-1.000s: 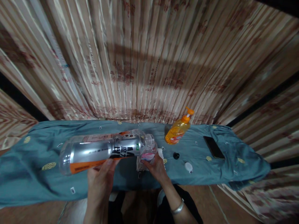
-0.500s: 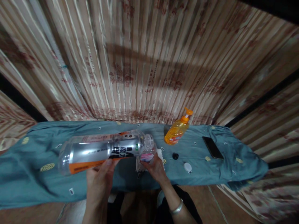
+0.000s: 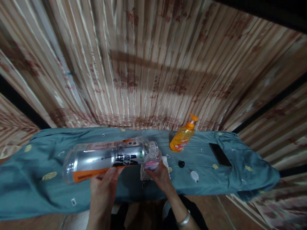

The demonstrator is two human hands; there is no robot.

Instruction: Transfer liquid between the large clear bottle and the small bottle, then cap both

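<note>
- Gripping from below, the left hand (image 3: 103,188) holds a large clear bottle (image 3: 105,157) on its side above the tabletop (image 3: 35,191); the fingers are wrapped under the bottle's silver and orange label, with the thumb up against its near side.
- Bottle orientation: base pointing away to the left of the left hand, neck pointing right toward the other hand.
- Right hand (image 3: 161,176), just right of the left hand: closed around a small clear bottle (image 3: 153,157) with a pink label, which stands roughly upright; the large bottle's neck meets the small bottle's top, though the exact contact is too blurred to tell.
- White cloth or paper (image 3: 165,159): lies under and just behind the right hand, partly hidden by it.
- Silver bangle (image 3: 183,218): on the right wrist, at the lower edge of the view.
- Black cap (image 3: 181,164) and white cap (image 3: 194,175): lie near each other on the teal cover, a little to the right of the right hand.
- Orange pump bottle (image 3: 181,139): stands beyond the caps, farther from the right hand.
- Dark phone (image 3: 220,155): lies flat, well to the right of the right hand.
- Striped curtain (image 3: 148,64): hangs behind the tabletop, beyond both hands.
</note>
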